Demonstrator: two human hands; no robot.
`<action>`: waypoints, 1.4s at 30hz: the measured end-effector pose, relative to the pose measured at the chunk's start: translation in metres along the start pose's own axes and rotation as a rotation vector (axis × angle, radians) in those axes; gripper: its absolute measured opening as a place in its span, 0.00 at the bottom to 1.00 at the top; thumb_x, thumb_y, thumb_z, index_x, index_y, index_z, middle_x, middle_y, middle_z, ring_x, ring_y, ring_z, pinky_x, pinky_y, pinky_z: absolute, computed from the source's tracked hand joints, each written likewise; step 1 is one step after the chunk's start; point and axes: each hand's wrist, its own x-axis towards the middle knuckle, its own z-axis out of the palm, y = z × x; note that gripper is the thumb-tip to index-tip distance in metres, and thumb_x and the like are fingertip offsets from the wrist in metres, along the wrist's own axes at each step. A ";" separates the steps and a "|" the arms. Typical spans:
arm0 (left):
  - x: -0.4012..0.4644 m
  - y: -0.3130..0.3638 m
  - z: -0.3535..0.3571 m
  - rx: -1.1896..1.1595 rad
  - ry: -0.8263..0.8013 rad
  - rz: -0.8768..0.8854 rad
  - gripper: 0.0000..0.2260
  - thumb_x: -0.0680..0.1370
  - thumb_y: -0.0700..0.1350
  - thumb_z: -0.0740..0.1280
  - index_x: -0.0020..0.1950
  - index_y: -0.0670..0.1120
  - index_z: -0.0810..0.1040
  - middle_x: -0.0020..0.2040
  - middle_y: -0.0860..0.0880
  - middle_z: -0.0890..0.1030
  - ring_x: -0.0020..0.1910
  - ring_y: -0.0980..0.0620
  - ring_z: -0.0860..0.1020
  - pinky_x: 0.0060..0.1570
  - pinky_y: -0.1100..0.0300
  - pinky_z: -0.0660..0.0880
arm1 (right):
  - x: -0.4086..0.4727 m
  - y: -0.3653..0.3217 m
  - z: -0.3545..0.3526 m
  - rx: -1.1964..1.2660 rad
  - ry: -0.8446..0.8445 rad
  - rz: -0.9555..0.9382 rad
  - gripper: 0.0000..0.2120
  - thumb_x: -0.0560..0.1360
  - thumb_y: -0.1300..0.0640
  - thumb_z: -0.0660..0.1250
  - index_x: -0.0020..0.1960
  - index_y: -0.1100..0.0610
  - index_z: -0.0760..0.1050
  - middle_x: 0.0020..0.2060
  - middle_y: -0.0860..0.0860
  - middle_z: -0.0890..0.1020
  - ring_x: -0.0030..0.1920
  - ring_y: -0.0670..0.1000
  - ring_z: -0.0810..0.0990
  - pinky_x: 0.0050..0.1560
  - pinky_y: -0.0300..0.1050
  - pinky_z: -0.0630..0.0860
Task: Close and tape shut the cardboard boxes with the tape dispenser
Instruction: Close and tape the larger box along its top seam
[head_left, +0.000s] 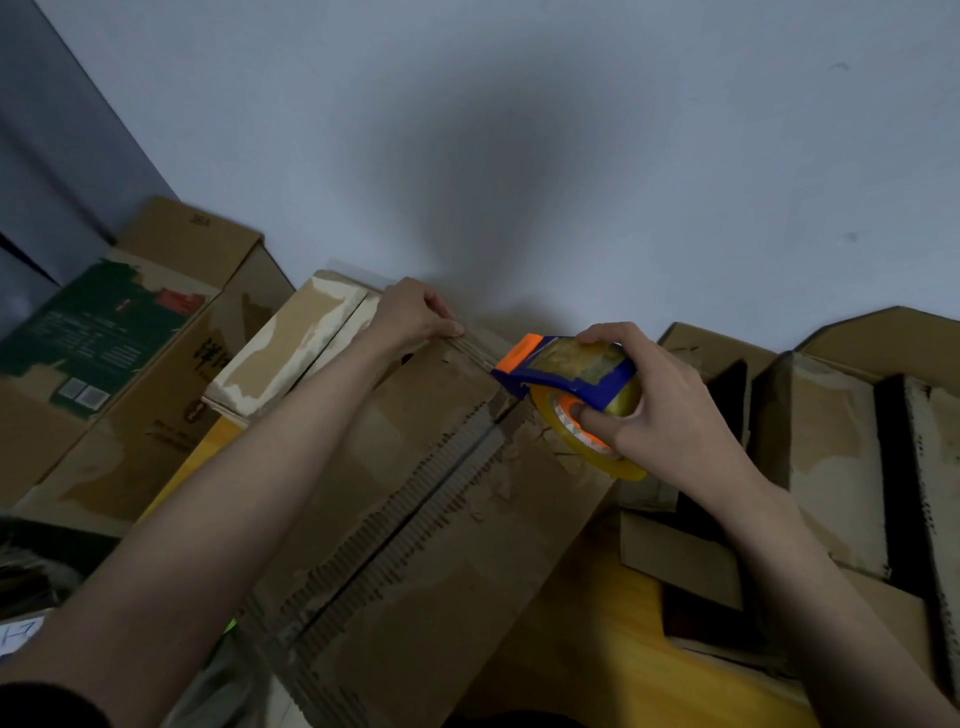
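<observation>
left hand (415, 317) pins the tape end at the box (415, 493) far edge, i reckon, so my right hand (660, 410), gripping the dispenser (566, 374), can pull along the seam.

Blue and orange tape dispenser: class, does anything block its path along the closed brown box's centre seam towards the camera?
Nothing visible does. The blue and orange tape dispenser, gripped by the right hand, sits at the seam's far end; the left hand rests at the far edge, off the seam.
</observation>
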 end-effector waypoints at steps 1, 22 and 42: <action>0.000 0.000 -0.001 0.044 0.011 -0.010 0.21 0.67 0.51 0.82 0.54 0.42 0.83 0.49 0.47 0.83 0.54 0.46 0.81 0.49 0.55 0.75 | -0.002 0.003 -0.001 0.030 0.008 0.006 0.31 0.71 0.50 0.77 0.67 0.39 0.65 0.55 0.42 0.76 0.52 0.44 0.76 0.48 0.38 0.75; -0.088 0.009 0.072 0.447 0.068 0.231 0.26 0.87 0.53 0.43 0.82 0.41 0.51 0.83 0.45 0.51 0.82 0.50 0.48 0.80 0.55 0.45 | -0.038 0.057 0.069 0.906 0.275 0.291 0.35 0.71 0.57 0.76 0.74 0.56 0.66 0.62 0.51 0.80 0.62 0.51 0.80 0.58 0.46 0.79; -0.104 -0.035 0.029 0.524 -0.167 0.542 0.27 0.84 0.54 0.40 0.83 0.49 0.48 0.83 0.52 0.47 0.80 0.60 0.43 0.79 0.59 0.40 | -0.105 0.002 0.087 0.795 0.157 0.208 0.26 0.69 0.51 0.79 0.61 0.45 0.69 0.54 0.44 0.78 0.55 0.45 0.79 0.50 0.41 0.79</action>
